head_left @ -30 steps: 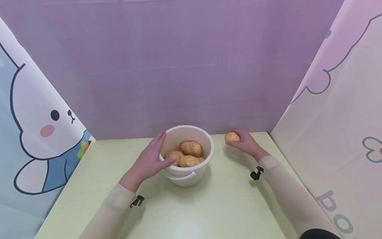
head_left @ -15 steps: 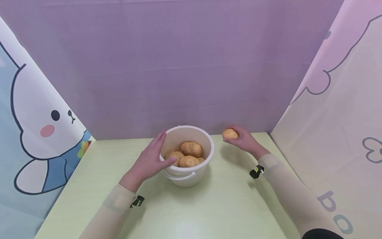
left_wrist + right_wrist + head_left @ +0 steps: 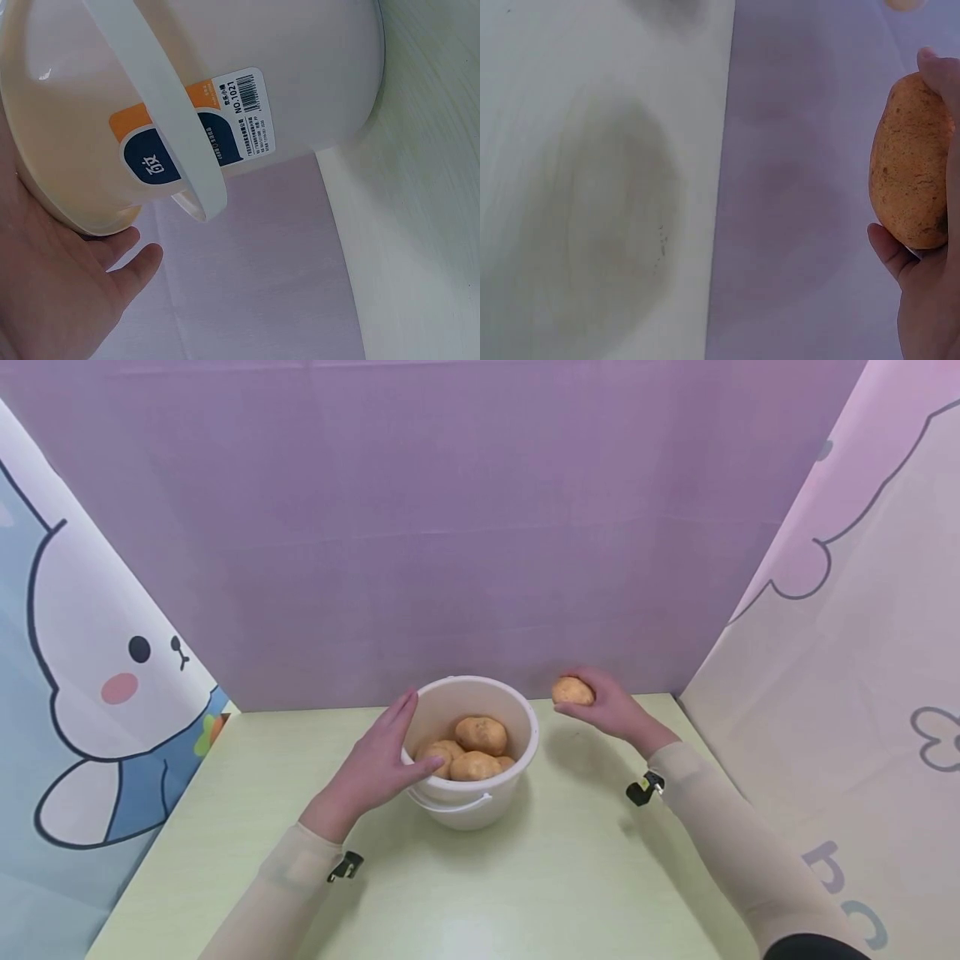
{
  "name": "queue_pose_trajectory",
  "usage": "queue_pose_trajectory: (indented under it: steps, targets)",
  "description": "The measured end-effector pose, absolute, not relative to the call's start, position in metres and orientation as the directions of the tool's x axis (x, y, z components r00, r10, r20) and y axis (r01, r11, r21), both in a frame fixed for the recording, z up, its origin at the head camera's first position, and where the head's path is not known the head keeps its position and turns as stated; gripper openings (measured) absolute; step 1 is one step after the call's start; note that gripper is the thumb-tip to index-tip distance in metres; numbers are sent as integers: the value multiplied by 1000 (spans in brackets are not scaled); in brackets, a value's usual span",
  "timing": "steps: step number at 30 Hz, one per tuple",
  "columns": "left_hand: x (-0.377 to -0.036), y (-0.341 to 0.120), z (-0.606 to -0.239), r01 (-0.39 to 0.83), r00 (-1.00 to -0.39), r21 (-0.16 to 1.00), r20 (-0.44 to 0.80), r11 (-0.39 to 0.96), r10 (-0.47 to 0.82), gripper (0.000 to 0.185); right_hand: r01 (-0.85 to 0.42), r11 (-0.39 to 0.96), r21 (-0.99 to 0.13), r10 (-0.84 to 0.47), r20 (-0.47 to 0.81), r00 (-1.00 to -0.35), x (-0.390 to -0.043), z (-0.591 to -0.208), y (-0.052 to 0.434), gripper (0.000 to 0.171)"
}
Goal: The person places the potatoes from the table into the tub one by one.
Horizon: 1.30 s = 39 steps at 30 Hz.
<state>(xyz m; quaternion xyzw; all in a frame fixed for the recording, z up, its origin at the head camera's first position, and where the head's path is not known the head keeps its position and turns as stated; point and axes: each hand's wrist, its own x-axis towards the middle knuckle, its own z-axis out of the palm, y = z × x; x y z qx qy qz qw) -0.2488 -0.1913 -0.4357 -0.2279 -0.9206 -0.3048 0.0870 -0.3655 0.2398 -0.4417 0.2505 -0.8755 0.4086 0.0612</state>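
Note:
A white bucket [image 3: 510, 802] stands on the table with several potatoes [image 3: 481, 735] inside. Against the left side of its rim rests my left hand [image 3: 372, 766], fingers fairly straight and thumb lying across the near rim. The left wrist view has that hand [image 3: 56, 277] along the rim, beside the bucket's hanging handle [image 3: 169, 105] and printed label. To the right of the bucket, my right hand [image 3: 611, 706] grips a single potato [image 3: 573, 691] between thumb and fingers, raised over the table. In the right wrist view this potato [image 3: 911, 165] shows brown specks on its skin.
The pale table [image 3: 480, 902] meets a purple cloth wall [image 3: 480, 527] just behind the bucket. Printed cloth panels flank it, a cartoon rabbit [image 3: 112, 635] on the left and flower outlines [image 3: 937, 737] on the right. Shadow of the right hand falls on the tabletop.
My right hand has lifted the potato and drifted left toward the bucket. The left hand and bucket have stayed in place.

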Motion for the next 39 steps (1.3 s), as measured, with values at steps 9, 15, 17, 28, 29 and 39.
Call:
queue_pose_trajectory:
  steps: [9, 15, 17, 28, 29, 39]
  targets:
    - [-248, -192, -435, 476, -879, 528, 305, 703, 367, 111, -556, 544, -629, -428, 362, -828, -365, -431, 234, 55]
    - [-247, -191, -435, 476, -879, 527, 304, 704, 366, 111, -605, 534, -590, -463, 395, -794, -361, -421, 227, 57]
    - [-247, -191, -435, 476, -879, 528, 305, 703, 366, 111, -624, 535, -570, -473, 410, -780, -361, -419, 225, 57]
    - [-248, -191, -434, 479, -878, 521, 309, 707, 366, 111, -686, 532, -496, -516, 453, -727, -359, -404, 209, 55]
    - [-248, -191, -434, 479, -877, 519, 310, 708, 366, 111, -694, 528, -489, -521, 459, -720, -359, -403, 207, 55]
    - [-248, -191, -434, 480, -877, 517, 310, 709, 367, 111, -738, 509, -443, -562, 478, -675, -357, -392, 187, 55]
